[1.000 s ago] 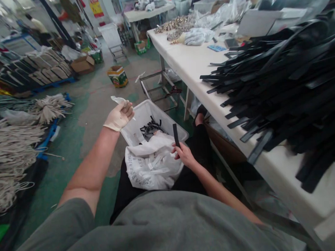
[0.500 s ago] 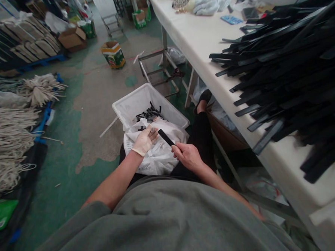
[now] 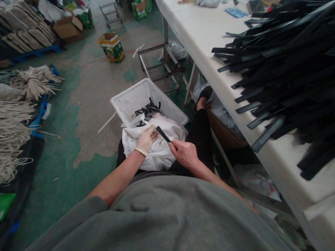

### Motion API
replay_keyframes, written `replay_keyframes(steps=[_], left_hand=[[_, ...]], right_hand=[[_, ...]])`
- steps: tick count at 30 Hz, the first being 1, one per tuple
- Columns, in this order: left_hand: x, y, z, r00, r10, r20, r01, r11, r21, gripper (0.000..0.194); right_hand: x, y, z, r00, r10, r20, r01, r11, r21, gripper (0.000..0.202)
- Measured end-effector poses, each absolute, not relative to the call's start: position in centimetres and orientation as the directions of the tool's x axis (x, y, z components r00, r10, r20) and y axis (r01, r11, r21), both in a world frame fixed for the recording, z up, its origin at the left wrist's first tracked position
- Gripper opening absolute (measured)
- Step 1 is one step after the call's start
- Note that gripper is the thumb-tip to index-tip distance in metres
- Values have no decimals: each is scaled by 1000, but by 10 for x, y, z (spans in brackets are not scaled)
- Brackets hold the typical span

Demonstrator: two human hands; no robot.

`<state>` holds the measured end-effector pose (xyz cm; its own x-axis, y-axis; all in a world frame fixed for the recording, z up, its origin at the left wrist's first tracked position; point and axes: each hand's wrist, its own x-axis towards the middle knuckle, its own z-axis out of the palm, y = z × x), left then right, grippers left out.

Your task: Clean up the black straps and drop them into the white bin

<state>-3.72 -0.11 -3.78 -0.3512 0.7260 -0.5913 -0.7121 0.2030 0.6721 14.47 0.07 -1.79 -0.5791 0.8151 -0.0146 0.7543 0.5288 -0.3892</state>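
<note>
My right hand is closed round one end of a short black strip, which points up and to the left. My left hand, in a pale glove, is close to the strip's far end, palm turned up; its fingertips are too small to make out, as is anything in them. Both hands are over a white plastic bag on my lap. Just beyond, a white bin holds several dark pieces.
A white table on the right bears a large heap of black strips. A metal frame stands past the bin. Pale cord bundles lie at the left, and an open carton is on the floor ahead.
The strip, still in my right hand, has shifted slightly left and looks more foreshortened. My right hand has turned a little, its back more in view. The whole view has also shifted slightly.
</note>
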Motion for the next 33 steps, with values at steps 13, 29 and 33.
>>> replay_keyframes(steps=[13,29,33], left_hand=[[-31,-7,-41,-297,725,-621,-723,255,643,19],[-25,-9,-30,-141,701,-699,-810,324,489,13],[-17,-8,-28,-122,727,-675,-824,305,477,14]], right_hand=[[140,3,-26,-564,814,-137,790,483,-379,41],[137,22,9,-580,797,-168,670,350,-654,45],[126,27,9,-551,823,-140,720,383,-578,50]])
